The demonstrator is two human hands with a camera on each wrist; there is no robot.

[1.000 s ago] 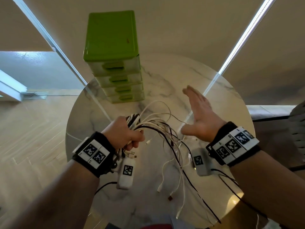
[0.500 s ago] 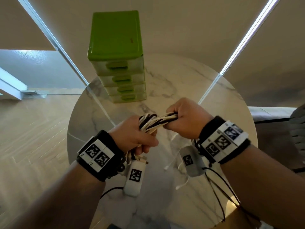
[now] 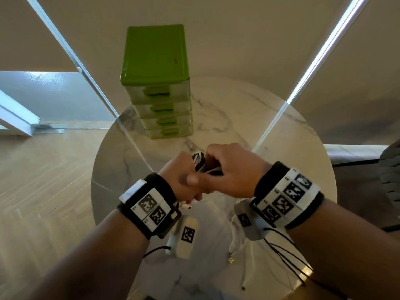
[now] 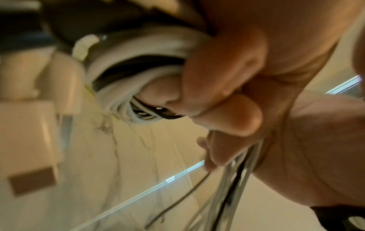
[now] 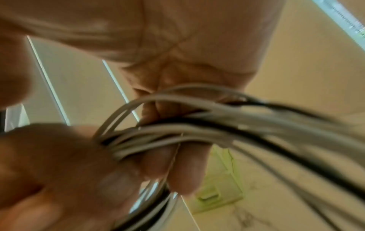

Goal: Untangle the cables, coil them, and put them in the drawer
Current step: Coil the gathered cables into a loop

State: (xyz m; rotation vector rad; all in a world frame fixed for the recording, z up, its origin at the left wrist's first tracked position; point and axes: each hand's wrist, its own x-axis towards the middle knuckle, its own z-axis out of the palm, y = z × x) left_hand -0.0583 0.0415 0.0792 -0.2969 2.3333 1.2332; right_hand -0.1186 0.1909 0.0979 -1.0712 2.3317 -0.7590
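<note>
Above the marble surface (image 3: 270, 118) we clench both left hand (image 3: 180, 178) and right hand (image 3: 232, 169) around the cables (image 3: 199, 161), mid-coiling; next, we judge, gather the dangling ends

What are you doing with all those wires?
A person is winding a bundle of white and black cables into a coil. The left hand grips the looped bundle, and the right hand holds the cables right beside it, above a round marble table. Some loose ends hang down below the hands. The green drawer unit stands at the far side of the table with all its drawers closed, so nothing has gone in from this bundle yet.
</note>
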